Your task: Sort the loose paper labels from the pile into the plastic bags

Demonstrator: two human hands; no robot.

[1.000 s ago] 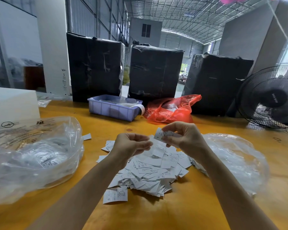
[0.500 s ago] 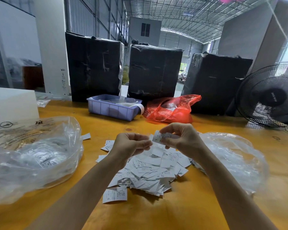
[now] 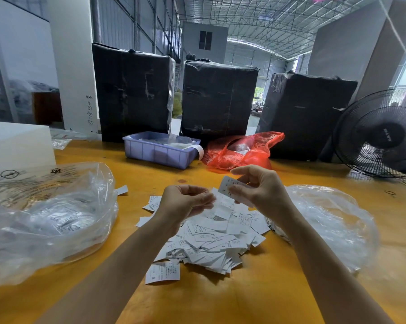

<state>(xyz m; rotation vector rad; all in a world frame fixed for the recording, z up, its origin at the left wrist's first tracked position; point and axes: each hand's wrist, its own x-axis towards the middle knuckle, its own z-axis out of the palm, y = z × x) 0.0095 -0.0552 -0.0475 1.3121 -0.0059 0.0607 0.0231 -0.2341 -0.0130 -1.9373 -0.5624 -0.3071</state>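
**Labels heaped on the table, one held up above them**

Labels [image 3: 209, 239] lie in a loose white pile on the yellow table [image 3: 220, 300], and we take that pile as our landmark. Above its far edge our right hand [image 3: 260, 190] pinches a single label [image 3: 227, 187] between thumb and fingertips. Our left hand [image 3: 185, 202] hangs just beside it, over the pile's left part, fingers curled inward with the tips close together; whether they grip a slip we cannot tell. Left of the pile sits a big clear bag [image 3: 47, 218] with printed slips inside. Right of the pile, touching its edge, lies a second clear bag [image 3: 333, 225]. Beyond the pile stand a purple tray [image 3: 160, 152] and a red bag [image 3: 239, 153], with a black fan [image 3: 382, 134] farther right.
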